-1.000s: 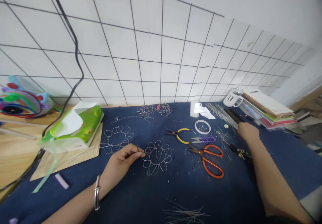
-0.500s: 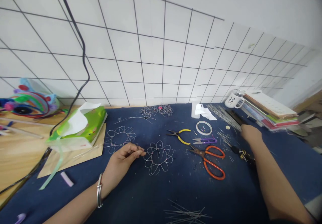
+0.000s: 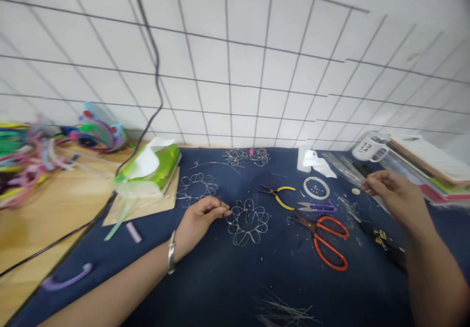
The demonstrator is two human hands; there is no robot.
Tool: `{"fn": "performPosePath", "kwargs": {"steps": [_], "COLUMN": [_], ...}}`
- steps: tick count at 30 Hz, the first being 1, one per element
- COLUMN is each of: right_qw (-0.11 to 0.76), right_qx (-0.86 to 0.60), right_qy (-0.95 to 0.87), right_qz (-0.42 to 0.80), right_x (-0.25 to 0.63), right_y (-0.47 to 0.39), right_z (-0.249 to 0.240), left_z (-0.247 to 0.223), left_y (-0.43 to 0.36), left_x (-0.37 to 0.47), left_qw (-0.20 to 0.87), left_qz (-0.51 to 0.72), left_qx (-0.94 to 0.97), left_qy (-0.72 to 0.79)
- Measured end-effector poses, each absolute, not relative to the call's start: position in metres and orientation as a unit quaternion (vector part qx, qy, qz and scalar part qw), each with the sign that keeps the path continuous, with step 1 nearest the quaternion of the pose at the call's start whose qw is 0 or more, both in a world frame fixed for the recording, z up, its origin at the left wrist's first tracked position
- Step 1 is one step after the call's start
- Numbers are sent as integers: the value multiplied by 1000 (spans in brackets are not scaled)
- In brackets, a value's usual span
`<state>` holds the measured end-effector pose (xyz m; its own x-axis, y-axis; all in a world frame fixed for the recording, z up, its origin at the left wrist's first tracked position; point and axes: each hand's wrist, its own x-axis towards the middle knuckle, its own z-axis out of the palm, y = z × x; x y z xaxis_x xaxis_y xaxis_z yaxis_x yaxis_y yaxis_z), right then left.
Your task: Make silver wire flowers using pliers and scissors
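My left hand (image 3: 203, 219) is closed in a pinch at the left edge of a looped wire flower (image 3: 248, 223), which lies on the dark blue cloth. Behind my wrist is a second wire flower (image 3: 198, 189). My right hand (image 3: 400, 199) hovers at the right, slightly blurred, with loosely curled fingers apart and nothing visible in them. Near its fingertips are a small pale disc (image 3: 355, 191) and a black tool (image 3: 362, 169), partly hidden. Between my hands lie yellow-handled pliers (image 3: 281, 195), purple thread snips (image 3: 318, 207) and red-handled scissors (image 3: 326, 239).
A bundle of wires (image 3: 341, 168) and a white mug (image 3: 369, 147) stand by stacked papers (image 3: 426, 165). Cut wires (image 3: 286, 312) lie in front. A white ring dish (image 3: 316, 188) holds beads. At left are a green tissue pack (image 3: 150, 168) and a black cable (image 3: 157, 77).
My right hand has come off the black tool and drawn back, its fingers loosening. The view has turned left. My left hand keeps its pinch on the wire flower.
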<state>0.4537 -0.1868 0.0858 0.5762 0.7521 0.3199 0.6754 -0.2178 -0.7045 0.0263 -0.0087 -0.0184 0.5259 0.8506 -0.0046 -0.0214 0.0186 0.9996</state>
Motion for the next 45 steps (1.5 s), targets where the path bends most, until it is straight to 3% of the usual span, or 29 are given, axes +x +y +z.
{"fn": "performPosePath", "kwargs": {"steps": [2, 7, 14, 34, 45], "right_qw": [451, 396, 399, 451, 447], "right_qx": [-741, -670, -563, -537, -519], "right_qy": [-487, -569, -655, -673, -698], "right_qz": [98, 268, 308, 236, 208], "right_x": [405, 278, 188, 144, 143], "right_y": [-173, -131, -77, -60, -73], "right_z": [92, 96, 71, 44, 42], "left_z": [-17, -16, -12, -16, -18], "left_y": [-9, -8, -7, -13, -12], "left_x": [27, 26, 12, -16, -19], "left_qw": [639, 661, 660, 724, 684], "left_qz": [358, 370, 418, 303, 264], "left_qx": [598, 594, 562, 579, 649], "left_qy": [326, 273, 271, 219, 205]}}
